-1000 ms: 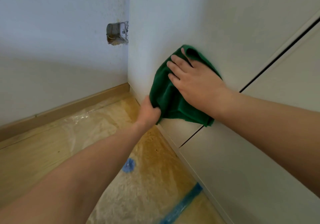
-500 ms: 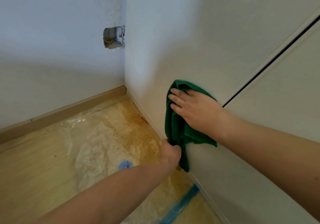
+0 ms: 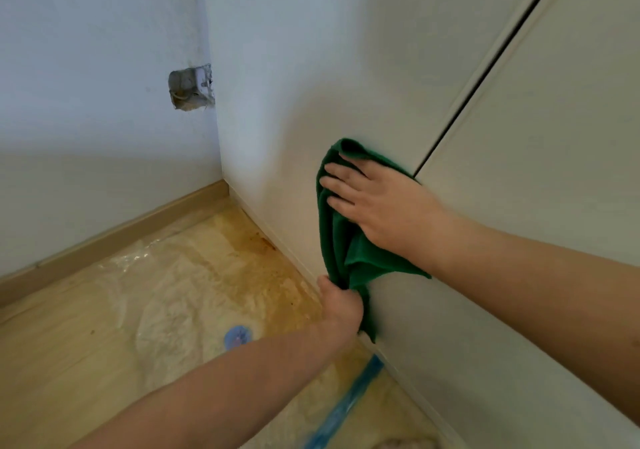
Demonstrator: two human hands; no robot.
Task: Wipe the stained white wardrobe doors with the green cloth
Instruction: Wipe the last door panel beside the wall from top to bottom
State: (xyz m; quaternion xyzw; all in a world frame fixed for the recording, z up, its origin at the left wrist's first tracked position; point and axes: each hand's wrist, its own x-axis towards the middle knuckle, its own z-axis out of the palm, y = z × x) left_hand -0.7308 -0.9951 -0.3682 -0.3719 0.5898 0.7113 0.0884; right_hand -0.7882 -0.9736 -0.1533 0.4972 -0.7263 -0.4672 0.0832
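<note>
**Cloth pressed flat to the wardrobe door**

Nearest, two bare forearms reach in from the bottom and right edges. Blue tape [image 3: 343,407] runs across plastic sheet [image 3: 194,296] on the floor [image 3: 52,362], beside a small blue patch [image 3: 237,336]. The left hand [image 3: 341,310] sits low by the foot of the wardrobe, its fingers curled round the hanging lower end of the cloth [image 3: 341,247]. Just above it, the right hand [image 3: 384,206] lies on the cloth with fingers straight and slightly spread, pressing it against the left door [image 3: 304,84]. The cloth is low on that door, just left of the dark gap [image 3: 485,70] between it and the right door [image 3: 561,136]. Orange-brown stains mark the sheet near the wardrobe's base. Farther left, a wooden skirting [image 3: 121,233] runs along the wall [image 3: 86,84], where a rough hole [image 3: 190,90] sits close to the corner.
</note>
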